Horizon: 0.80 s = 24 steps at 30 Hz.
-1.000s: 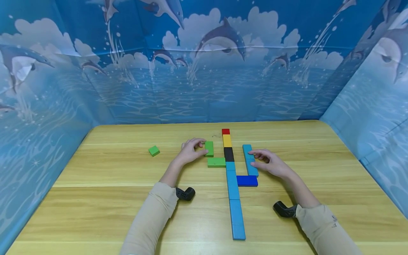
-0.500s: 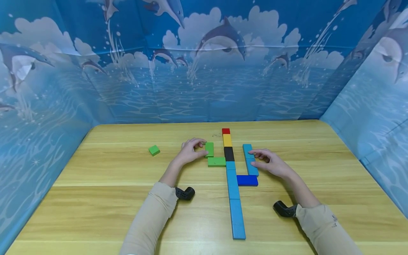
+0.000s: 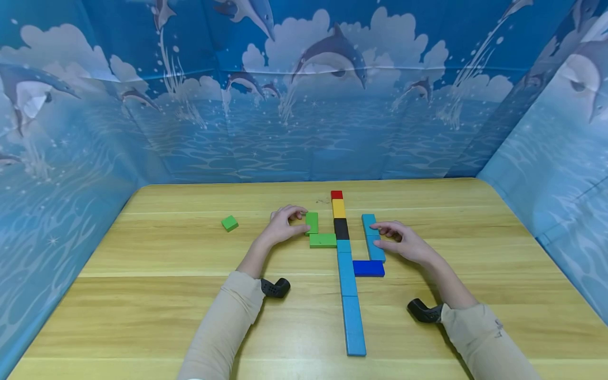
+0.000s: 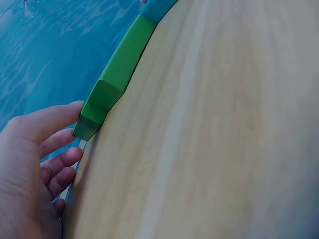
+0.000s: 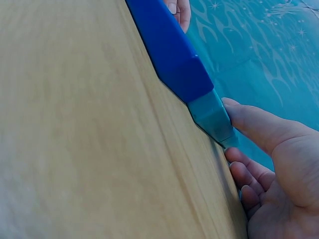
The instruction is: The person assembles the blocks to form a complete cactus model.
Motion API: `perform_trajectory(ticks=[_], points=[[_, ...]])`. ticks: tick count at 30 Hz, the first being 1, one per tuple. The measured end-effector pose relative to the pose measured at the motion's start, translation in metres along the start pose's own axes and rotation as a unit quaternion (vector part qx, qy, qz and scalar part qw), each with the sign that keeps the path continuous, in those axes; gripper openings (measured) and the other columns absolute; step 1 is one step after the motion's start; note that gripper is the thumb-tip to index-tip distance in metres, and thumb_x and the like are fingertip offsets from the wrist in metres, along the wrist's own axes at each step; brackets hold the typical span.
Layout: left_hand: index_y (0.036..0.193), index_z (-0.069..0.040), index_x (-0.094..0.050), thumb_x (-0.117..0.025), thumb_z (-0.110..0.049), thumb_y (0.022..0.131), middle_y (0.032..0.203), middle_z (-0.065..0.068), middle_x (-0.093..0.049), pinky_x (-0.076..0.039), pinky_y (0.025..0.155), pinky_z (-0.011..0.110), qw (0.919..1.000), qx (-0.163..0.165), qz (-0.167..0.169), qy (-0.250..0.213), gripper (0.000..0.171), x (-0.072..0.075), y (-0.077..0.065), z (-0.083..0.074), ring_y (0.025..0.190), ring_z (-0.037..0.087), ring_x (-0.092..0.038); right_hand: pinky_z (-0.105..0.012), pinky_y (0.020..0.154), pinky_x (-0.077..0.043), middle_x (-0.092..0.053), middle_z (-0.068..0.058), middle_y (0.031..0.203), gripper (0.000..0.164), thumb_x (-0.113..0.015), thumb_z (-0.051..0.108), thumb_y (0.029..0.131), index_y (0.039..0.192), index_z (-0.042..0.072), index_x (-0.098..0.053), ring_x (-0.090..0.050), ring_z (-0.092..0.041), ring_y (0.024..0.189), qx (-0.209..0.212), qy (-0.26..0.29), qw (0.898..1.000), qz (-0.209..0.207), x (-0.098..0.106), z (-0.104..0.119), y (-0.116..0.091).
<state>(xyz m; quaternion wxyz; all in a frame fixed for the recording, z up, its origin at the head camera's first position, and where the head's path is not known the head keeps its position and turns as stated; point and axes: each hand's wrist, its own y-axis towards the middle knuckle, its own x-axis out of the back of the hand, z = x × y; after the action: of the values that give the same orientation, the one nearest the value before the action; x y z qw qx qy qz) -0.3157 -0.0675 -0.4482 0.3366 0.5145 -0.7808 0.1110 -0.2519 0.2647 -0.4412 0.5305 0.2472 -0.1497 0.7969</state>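
On the left, my left hand [image 3: 282,225] touches the left side of an upright green block [image 3: 312,222], thumb low and index finger near its far corner. That block's near end meets a sideways green block [image 3: 323,241]. My right hand [image 3: 404,241] rests its index finger and thumb on the right side of two light blue blocks set end to end, the far block [image 3: 368,222] and the near block [image 3: 376,251]. Their near end meets a dark blue block [image 3: 368,268]. In the left wrist view the thumb lies against the green block [image 4: 94,109].
A long column runs down the middle: red block [image 3: 336,195], yellow block [image 3: 338,208], black block [image 3: 341,228], then several light blue blocks [image 3: 348,274]. A small green block [image 3: 230,224] lies apart at left. A dolphin-print curtain [image 3: 304,132] encloses the wooden table [image 3: 166,316].
The upright green block has slid slightly towards the person, closing up to the sideways green block. My right hand and the light blue blocks look unmoved.
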Motion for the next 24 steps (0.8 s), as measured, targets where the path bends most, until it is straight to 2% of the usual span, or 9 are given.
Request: perform_trajectory(ticks=[13, 17, 21, 24], points=[[0.117, -0.009, -0.058, -0.072, -0.025, 0.079, 0.094, 0.002, -0.054, -0.022, 0.089, 0.04, 1.0, 0.002, -0.002, -0.001, 0.043, -0.002, 0.001, 0.003, 0.087, 0.018, -0.045, -0.029, 0.073, -0.036, -0.048, -0.014, 0.109, 0.042, -0.06, 0.021, 0.089, 0.128, 0.005, -0.05, -0.039, -0.023, 0.092, -0.006, -0.006, 1.0, 0.001, 0.0, 0.001, -0.001], [0.12, -0.008, -0.057, -0.072, -0.023, 0.079, 0.098, 0.004, -0.055, -0.028, 0.09, 0.039, 0.9997, 0.013, -0.003, -0.022, 0.046, 0.0, 0.001, 0.003, 0.092, 0.02, -0.046, -0.029, 0.074, -0.036, -0.048, -0.014, 0.11, 0.043, -0.06, 0.021, 0.089, 0.128, 0.005, -0.05, -0.039, -0.023, 0.092, -0.006, -0.007, 1.0, 0.0, 0.0, 0.001, -0.001], [0.124, -0.006, -0.054, -0.071, -0.023, 0.08, 0.105, 0.009, -0.054, -0.037, 0.087, 0.04, 0.9987, 0.022, -0.016, -0.044, 0.05, 0.011, -0.004, 0.005, 0.098, 0.024, -0.047, -0.028, 0.073, -0.036, -0.048, -0.013, 0.11, 0.043, -0.06, 0.021, 0.089, 0.128, 0.006, -0.05, -0.039, -0.023, 0.093, -0.006, -0.006, 1.0, -0.001, -0.001, 0.001, -0.001], [0.124, -0.007, -0.054, -0.07, -0.024, 0.081, 0.109, 0.011, -0.054, -0.036, 0.087, 0.043, 0.9984, 0.02, -0.041, -0.034, 0.05, 0.026, -0.01, 0.007, 0.101, 0.027, -0.046, -0.028, 0.073, -0.036, -0.048, -0.013, 0.109, 0.043, -0.06, 0.021, 0.089, 0.128, 0.006, -0.05, -0.039, -0.023, 0.092, -0.004, -0.004, 1.0, -0.003, -0.001, 0.001, -0.002]])
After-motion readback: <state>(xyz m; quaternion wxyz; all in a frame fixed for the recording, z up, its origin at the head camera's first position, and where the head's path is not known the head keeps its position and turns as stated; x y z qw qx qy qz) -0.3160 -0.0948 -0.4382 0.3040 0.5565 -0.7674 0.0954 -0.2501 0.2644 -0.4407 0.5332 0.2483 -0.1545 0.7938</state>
